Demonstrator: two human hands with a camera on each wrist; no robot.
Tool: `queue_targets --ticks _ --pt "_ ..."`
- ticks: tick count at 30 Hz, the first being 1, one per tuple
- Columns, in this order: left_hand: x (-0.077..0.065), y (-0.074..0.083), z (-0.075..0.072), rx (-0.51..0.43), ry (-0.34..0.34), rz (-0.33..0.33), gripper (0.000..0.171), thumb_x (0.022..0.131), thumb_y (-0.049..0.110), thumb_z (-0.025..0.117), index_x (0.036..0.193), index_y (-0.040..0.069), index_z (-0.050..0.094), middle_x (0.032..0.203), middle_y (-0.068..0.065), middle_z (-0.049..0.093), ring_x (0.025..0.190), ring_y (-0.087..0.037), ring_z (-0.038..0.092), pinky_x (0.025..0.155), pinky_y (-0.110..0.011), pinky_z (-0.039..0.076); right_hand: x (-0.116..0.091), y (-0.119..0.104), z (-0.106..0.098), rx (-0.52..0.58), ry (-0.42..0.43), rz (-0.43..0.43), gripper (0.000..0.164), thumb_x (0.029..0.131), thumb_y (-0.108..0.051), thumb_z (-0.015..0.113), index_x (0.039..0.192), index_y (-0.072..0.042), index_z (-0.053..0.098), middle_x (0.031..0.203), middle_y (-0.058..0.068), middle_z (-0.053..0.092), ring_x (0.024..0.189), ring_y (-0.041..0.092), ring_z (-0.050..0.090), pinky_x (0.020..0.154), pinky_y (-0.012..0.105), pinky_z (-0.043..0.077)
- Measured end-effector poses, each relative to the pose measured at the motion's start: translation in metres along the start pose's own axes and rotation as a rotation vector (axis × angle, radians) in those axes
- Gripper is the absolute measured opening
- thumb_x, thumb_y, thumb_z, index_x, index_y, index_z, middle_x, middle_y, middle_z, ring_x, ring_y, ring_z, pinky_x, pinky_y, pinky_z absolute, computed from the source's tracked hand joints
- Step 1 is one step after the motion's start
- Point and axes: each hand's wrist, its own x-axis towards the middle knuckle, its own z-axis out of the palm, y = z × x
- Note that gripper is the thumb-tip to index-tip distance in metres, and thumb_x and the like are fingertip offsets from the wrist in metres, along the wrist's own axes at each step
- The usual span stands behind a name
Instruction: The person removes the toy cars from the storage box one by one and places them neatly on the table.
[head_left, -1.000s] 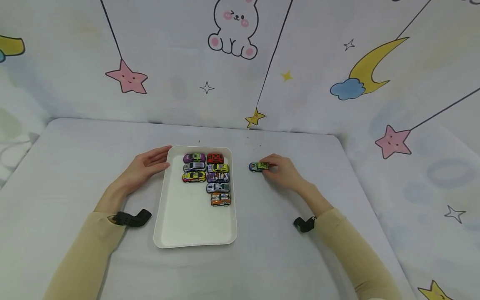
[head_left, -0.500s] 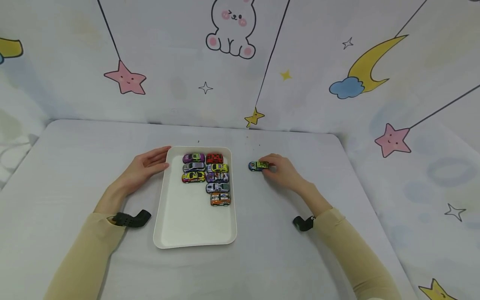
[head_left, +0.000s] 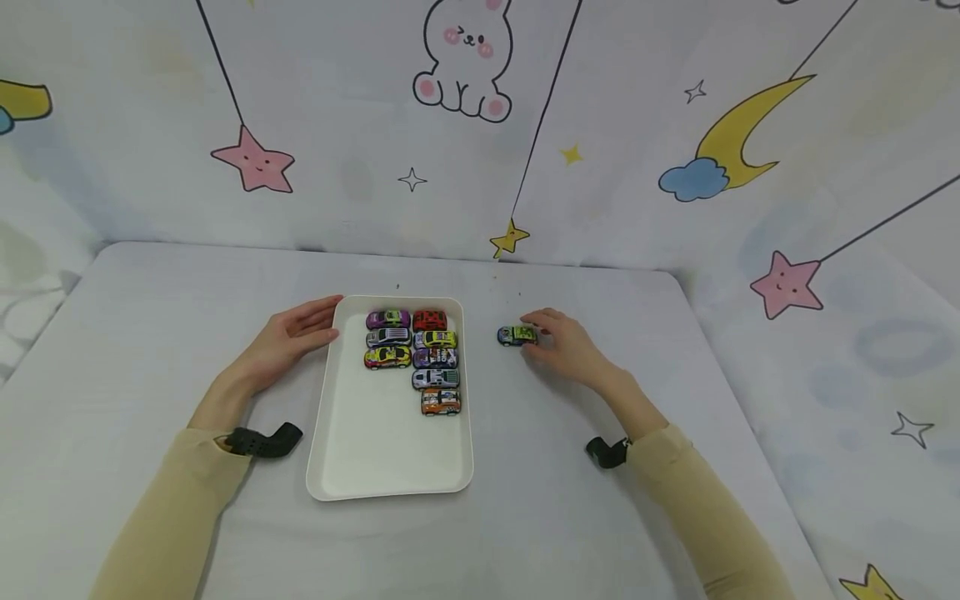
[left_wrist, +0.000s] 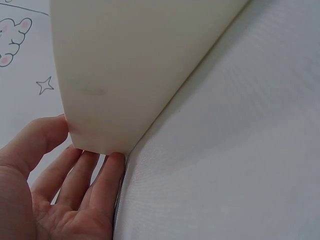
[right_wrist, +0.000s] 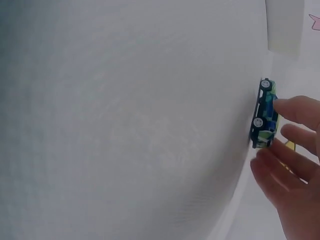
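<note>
A white tray (head_left: 386,450) lies on the table with several small toy cars inside, among them an orange toy car (head_left: 441,402) and a red toy car (head_left: 430,321). My left hand (head_left: 288,342) rests at the tray's far left corner; the left wrist view shows its fairly straight fingers (left_wrist: 107,180) touching the tray wall (left_wrist: 130,75). To the right of the tray, a green and blue toy car (head_left: 516,336) stands on the table. My right hand (head_left: 566,346) is around its right end, thumb and fingers spread. Whether the thumb (right_wrist: 295,110) still touches the car is unclear.
A white cloth covers the table (head_left: 540,500). Behind it hangs a white backdrop (head_left: 337,100) printed with stars, a moon and a bear. Black wrist devices (head_left: 266,439) sit at both sleeves.
My right hand has loosened its pinch on the green and blue toy car, its fingers now spread a little apart. The car stays in place. My left hand and the tray have not moved.
</note>
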Motion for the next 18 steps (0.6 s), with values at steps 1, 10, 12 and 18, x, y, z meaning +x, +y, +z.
queue_targets --ticks 1,10,12,18 --pt "0.000 0.000 0.000 -0.001 -0.001 0.000 0.067 0.099 0.023 0.066 0.156 0.010 0.034 0.158 -0.021 0.035 0.142 -0.027 0.042 0.099 -0.010 0.045 -0.001 -0.001 -0.001 -0.003 0.001 0.006 0.044 0.090 -0.011 0.074 0.131 -0.001 0.061 0.131 0.017 0.061 0.114 0.034 0.062 0.096 0.047 0.053" --pt "0.002 0.000 0.000 0.001 -0.003 -0.001 0.067 0.098 0.023 0.066 0.156 0.011 0.035 0.159 -0.019 0.036 0.144 -0.030 0.038 0.099 -0.010 0.044 -0.003 -0.019 -0.008 -0.052 0.087 -0.041 0.048 0.091 -0.013 0.074 0.134 0.000 0.059 0.142 0.014 0.052 0.134 0.032 0.045 0.111 0.050 0.040" --pt "0.002 -0.001 0.000 0.000 -0.003 -0.001 0.066 0.099 0.023 0.066 0.156 0.012 0.035 0.159 -0.019 0.035 0.144 -0.029 0.039 0.099 -0.010 0.044 -0.003 -0.025 -0.009 -0.049 0.110 -0.055 0.047 0.091 -0.013 0.074 0.134 -0.001 0.059 0.145 0.013 0.051 0.135 0.031 0.044 0.111 0.049 0.041" --pt "0.000 0.001 0.000 0.006 -0.001 -0.004 0.066 0.099 0.024 0.066 0.156 0.013 0.035 0.159 -0.018 0.036 0.144 -0.028 0.039 0.099 -0.010 0.044 -0.004 -0.050 -0.008 -0.040 0.138 -0.090 0.047 0.092 -0.016 0.073 0.135 -0.005 0.059 0.146 0.010 0.051 0.136 0.028 0.046 0.110 0.047 0.044"
